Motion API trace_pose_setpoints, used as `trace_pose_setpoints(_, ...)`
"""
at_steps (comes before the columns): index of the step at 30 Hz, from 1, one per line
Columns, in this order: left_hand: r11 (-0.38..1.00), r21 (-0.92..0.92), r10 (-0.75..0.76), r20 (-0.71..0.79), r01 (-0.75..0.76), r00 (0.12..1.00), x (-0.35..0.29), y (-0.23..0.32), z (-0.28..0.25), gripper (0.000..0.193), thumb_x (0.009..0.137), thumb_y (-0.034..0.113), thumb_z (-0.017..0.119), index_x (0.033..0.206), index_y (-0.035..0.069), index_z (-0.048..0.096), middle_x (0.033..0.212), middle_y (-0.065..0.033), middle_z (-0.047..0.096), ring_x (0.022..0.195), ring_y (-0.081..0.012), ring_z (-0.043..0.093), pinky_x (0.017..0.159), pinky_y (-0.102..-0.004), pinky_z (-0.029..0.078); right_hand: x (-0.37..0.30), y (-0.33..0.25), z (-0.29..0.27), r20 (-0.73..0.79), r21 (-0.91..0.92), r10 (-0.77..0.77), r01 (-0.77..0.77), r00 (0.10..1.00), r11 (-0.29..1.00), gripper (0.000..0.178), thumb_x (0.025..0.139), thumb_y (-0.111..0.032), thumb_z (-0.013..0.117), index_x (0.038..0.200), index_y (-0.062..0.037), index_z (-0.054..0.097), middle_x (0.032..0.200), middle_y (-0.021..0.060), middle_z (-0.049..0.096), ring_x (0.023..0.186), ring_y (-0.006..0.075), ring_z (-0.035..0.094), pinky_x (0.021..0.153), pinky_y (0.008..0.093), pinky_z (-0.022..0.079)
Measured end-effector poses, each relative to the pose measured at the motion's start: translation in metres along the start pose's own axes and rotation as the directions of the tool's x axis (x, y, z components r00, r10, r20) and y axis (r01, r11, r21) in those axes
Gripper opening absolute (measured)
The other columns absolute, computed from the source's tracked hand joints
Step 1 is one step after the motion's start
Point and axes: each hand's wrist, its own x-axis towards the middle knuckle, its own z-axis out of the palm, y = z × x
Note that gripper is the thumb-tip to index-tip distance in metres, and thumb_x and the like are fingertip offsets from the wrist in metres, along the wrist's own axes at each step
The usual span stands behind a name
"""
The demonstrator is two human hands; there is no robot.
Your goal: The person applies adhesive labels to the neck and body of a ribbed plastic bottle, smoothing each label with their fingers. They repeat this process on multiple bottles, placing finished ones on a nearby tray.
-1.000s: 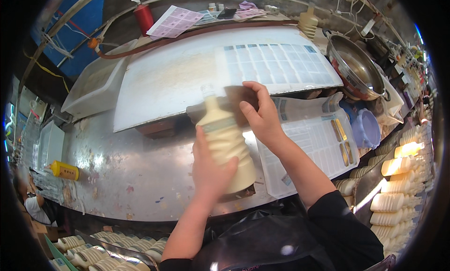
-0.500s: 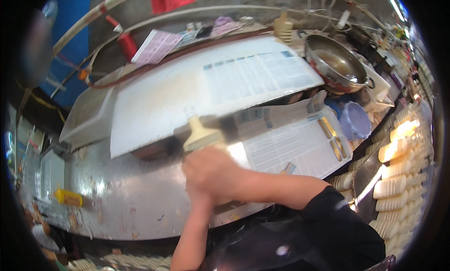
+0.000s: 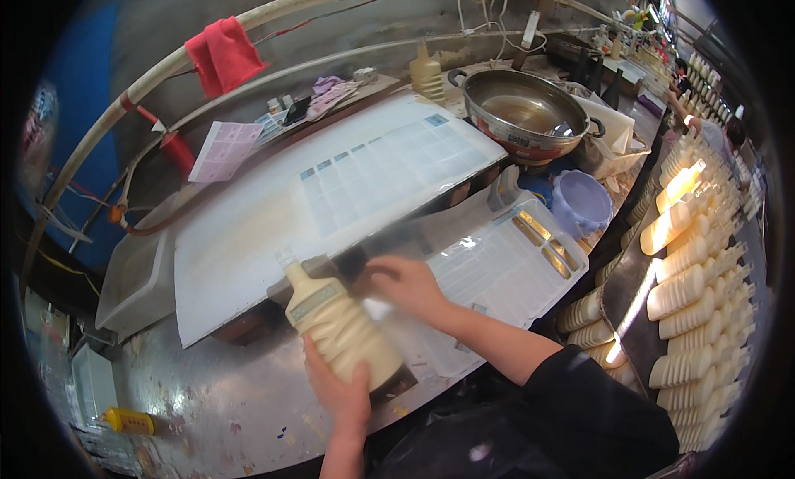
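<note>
My left hand grips the lower part of a cream plastic bottle with wavy ribs. The bottle lies tilted over the metal table, its clear neck pointing up and left toward the white slanted board. A greyish label strip sits across its shoulder. To the right of the bottle, apart from it, my right hand hovers with loosely bent, slightly blurred fingers; nothing shows in them. Under the right forearm lies a clear sheet with printed rows and gold strips. Pale blue label film covers part of the board.
A wide metal pot and a lavender bucket stand at the back right. A yellow squeeze bottle lies at the left on the metal table. Rows of cream bottles fill the right side. A red cloth hangs above.
Both hands were together at the bottle; now my right hand has come away from it to the right. The bottle has tilted back and shows its ribbed side. The head view has shifted.
</note>
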Motion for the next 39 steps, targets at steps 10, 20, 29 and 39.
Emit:
trace_pose_setpoints(10, 0.980, -0.196, -0.031, -0.027, 0.025, 0.999, -0.015, -0.006, 0.001, 0.110, 0.081, 0.050, 0.075, 0.161, -0.002, 0.020, 0.148, -0.0273, 0.045, 0.132, -0.0389, 0.050, 0.111, -0.0474, 0.040, 0.174, 0.016, -0.129, -0.241, -0.632, -0.261, 0.053, 0.935, 0.773, 0.031, 0.086, -0.028, 0.064, 0.099, -0.0033, 0.076, 0.090, 0.0191, 0.074, 0.090, 0.0374, 0.071, 0.082, 0.0468, 0.055)
trace_pose_setpoints(20, 0.983, -0.169, 0.053, -0.091, -0.068, 0.994, -0.015, -0.021, 0.011, 0.117, 0.082, 0.069, 0.071, 0.158, -0.006, 0.023, 0.141, -0.0272, 0.050, 0.128, -0.0389, 0.054, 0.108, -0.0485, 0.043, 0.290, 0.068, -0.173, -0.102, -0.926, 0.080, -0.124, 0.992, 0.356, 0.031, 0.089, -0.017, 0.061, 0.110, 0.0014, 0.073, 0.116, 0.0226, 0.069, 0.109, 0.0380, 0.070, 0.091, 0.0443, 0.057)
trace_pose_setpoints(29, 0.987, -0.134, 0.079, -0.112, -0.094, 0.991, -0.019, -0.025, 0.008, 0.113, 0.085, 0.066, 0.070, 0.157, -0.007, 0.023, 0.142, -0.0297, 0.048, 0.127, -0.0414, 0.054, 0.107, -0.0502, 0.043, 0.129, 0.003, -0.143, 0.390, -0.803, -0.099, 0.390, 0.916, 0.450, 0.016, 0.088, -0.010, 0.058, 0.099, -0.0053, 0.069, 0.109, 0.0110, 0.068, 0.091, 0.0375, 0.067, 0.078, 0.0471, 0.054)
trace_pose_setpoints(39, 0.972, -0.234, 0.000, -0.093, -0.021, 0.996, -0.023, -0.034, 0.009, 0.096, 0.078, 0.025, 0.071, 0.156, -0.006, 0.023, 0.148, -0.0266, 0.043, 0.138, -0.0395, 0.045, 0.117, -0.0471, 0.034, 0.099, 0.036, -0.139, 0.284, -0.836, -0.479, 0.460, 0.830, 0.301, 0.031, 0.085, -0.008, 0.071, 0.115, -0.0062, 0.065, 0.117, 0.0100, 0.071, 0.091, 0.0310, 0.072, 0.077, 0.0406, 0.059)
